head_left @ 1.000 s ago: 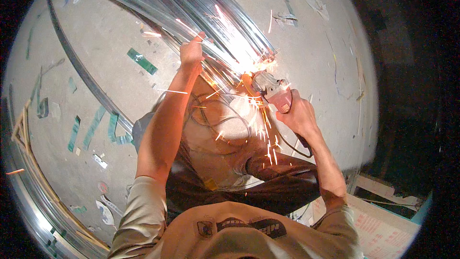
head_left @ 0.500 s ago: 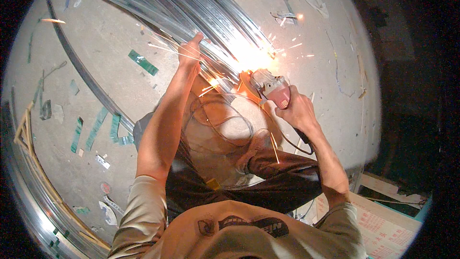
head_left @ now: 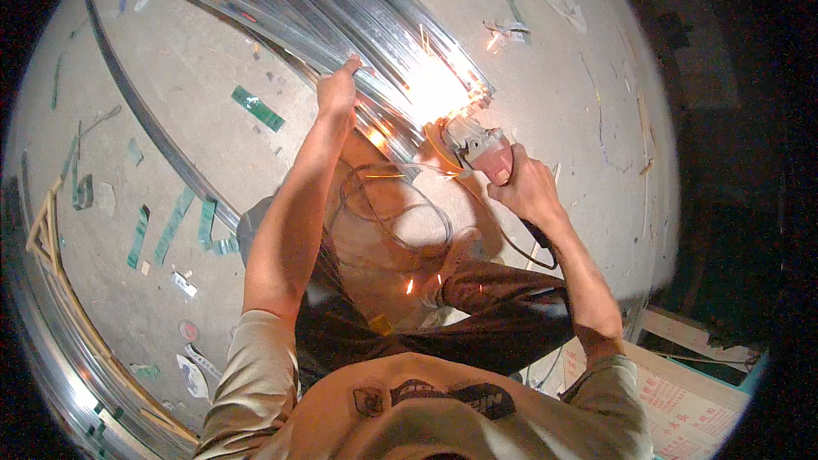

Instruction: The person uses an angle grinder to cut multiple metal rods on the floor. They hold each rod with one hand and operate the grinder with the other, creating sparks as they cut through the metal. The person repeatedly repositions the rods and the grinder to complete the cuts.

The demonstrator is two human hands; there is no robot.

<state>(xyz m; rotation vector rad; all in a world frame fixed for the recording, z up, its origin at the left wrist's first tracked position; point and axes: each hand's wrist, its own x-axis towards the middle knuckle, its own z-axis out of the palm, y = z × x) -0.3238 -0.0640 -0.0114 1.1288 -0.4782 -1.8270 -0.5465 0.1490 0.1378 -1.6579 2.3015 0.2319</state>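
Observation:
My right hand (head_left: 530, 193) is wrapped round an angle grinder (head_left: 487, 153) with a red body and a grey metal head. Its disc end meets the near ends of a bundle of long metal profiles (head_left: 315, 8), where a white-hot glare hides the exact contact. Sparks spread from that spot. On the near side of the bundle, my left hand (head_left: 339, 89) is closed on a metal profile, thumb on top. The grinder's dark cable (head_left: 532, 260) runs down past my right wrist and lies in loops on the floor between my legs.
More long metal profiles (head_left: 72, 383) lie along the left edge, with thin wooden strips (head_left: 53, 255) beside them. One dark curved profile (head_left: 141, 111) crosses the floor. Green tape scraps (head_left: 257, 108) are scattered about. A printed cardboard box (head_left: 673, 396) sits at the lower right.
The glare has shifted slightly up and left, and the sparks are spread differently, with some now over the far part of the bundle. Both hands stay nearly in place.

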